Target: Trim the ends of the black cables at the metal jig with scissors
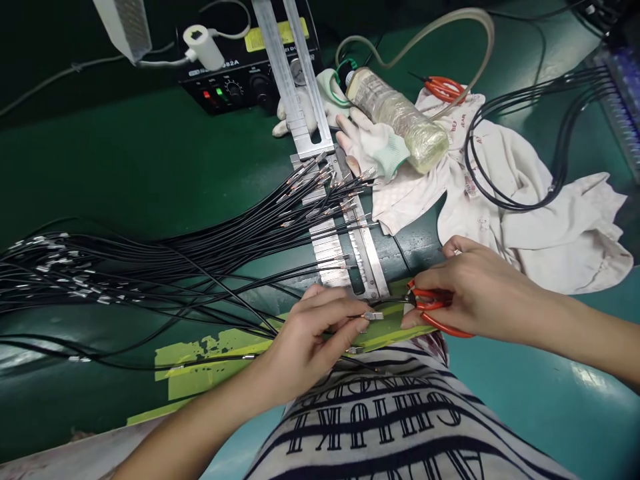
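Observation:
My left hand [320, 333] pinches a black cable close to its end. A small silver connector [374, 316] sticks out past the thumb and forefinger. In my right hand [465, 287] is a pair of red-handled snips [431, 299], its dark blades pointing left toward that connector. I cannot tell whether the blades touch the cable. Just below my left fingertips, another silver connector [355, 350] shows near the table edge. Beyond the left hand lies a thick bundle of black cables [220, 240], many of their ends bare and coppery, resting across a slotted metal fixture [370, 260].
Behind stand a black control box [240, 87] and a white plug [203, 47]. A wrapped plastic bottle [400, 117], work gloves [373, 143] and white cloth [540, 180] lie at the back right, with coiled black cables [473, 157] and other red-handled snips [445, 89]. Yellow-green tape [200, 380] lines the front edge.

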Action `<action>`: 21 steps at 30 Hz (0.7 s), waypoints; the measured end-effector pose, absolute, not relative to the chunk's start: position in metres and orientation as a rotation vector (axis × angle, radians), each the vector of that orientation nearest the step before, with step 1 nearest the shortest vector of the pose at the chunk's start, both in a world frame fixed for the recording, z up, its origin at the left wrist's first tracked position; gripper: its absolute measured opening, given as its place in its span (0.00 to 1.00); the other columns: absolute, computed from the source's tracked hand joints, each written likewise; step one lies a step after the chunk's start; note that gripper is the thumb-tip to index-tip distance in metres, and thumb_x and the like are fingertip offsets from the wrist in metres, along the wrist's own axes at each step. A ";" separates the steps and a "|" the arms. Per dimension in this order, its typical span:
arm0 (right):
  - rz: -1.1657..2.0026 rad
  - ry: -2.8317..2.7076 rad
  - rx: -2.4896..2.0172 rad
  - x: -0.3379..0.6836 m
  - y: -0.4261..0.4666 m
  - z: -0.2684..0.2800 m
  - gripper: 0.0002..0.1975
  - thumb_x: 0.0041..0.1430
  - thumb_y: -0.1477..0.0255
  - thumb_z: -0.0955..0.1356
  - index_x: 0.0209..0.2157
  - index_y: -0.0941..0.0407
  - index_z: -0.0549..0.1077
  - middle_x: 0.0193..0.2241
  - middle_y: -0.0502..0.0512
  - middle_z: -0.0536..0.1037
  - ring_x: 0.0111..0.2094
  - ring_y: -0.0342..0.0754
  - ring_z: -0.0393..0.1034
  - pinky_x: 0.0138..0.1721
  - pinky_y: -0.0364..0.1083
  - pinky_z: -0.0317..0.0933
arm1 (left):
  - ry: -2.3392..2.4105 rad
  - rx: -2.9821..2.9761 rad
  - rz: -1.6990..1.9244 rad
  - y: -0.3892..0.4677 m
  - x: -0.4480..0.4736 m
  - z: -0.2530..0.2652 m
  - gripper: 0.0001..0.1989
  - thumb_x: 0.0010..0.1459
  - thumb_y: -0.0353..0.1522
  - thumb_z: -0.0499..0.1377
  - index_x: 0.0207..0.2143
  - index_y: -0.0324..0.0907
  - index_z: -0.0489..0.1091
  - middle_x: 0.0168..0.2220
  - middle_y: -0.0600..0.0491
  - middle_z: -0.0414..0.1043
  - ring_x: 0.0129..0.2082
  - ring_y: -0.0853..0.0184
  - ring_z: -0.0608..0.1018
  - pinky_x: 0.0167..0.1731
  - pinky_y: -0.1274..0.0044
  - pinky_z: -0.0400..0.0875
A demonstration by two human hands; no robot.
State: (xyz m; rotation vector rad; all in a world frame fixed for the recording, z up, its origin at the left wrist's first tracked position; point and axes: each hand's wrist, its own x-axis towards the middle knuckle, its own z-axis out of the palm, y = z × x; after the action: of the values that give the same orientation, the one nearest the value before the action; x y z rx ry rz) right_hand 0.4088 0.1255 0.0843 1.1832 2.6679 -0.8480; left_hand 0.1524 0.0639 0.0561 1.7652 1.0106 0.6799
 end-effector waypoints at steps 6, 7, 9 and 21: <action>-0.853 2.668 1.109 0.409 0.126 0.090 0.24 0.60 0.51 0.65 0.20 0.54 0.64 0.13 0.41 0.63 0.20 0.41 0.40 0.38 0.48 0.43 | 1.014 1.688 0.720 0.063 0.154 0.049 0.09 0.63 0.26 0.61 0.44 0.46 0.75 0.35 0.57 0.76 0.34 0.72 0.74 0.39 0.73 0.60; -0.856 2.671 1.094 0.408 0.126 0.091 0.23 0.60 0.52 0.65 0.20 0.54 0.64 0.13 0.41 0.64 0.19 0.41 0.40 0.38 0.48 0.43 | 1.014 1.692 0.715 0.063 0.154 0.049 0.09 0.63 0.26 0.61 0.43 0.46 0.75 0.34 0.57 0.76 0.34 0.72 0.74 0.39 0.73 0.59; -0.846 2.684 1.077 0.407 0.126 0.092 0.23 0.60 0.53 0.66 0.19 0.54 0.63 0.13 0.41 0.63 0.19 0.41 0.39 0.38 0.48 0.42 | 1.017 1.709 0.713 0.062 0.154 0.048 0.08 0.63 0.26 0.61 0.43 0.45 0.75 0.32 0.57 0.75 0.32 0.71 0.73 0.39 0.72 0.58; -0.661 2.700 0.929 0.391 0.127 0.092 0.17 0.56 0.63 0.66 0.17 0.54 0.64 0.12 0.42 0.63 0.19 0.40 0.35 0.39 0.49 0.43 | 1.053 1.803 0.673 0.060 0.155 0.050 0.03 0.61 0.27 0.62 0.37 0.42 0.75 0.26 0.58 0.67 0.29 0.71 0.71 0.37 0.72 0.56</action>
State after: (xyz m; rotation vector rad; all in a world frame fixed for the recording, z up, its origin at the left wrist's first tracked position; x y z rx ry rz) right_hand 0.3911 0.1267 0.0915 0.9294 2.7002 -0.6609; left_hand 0.1550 0.0597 0.0502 1.8030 1.0529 0.6731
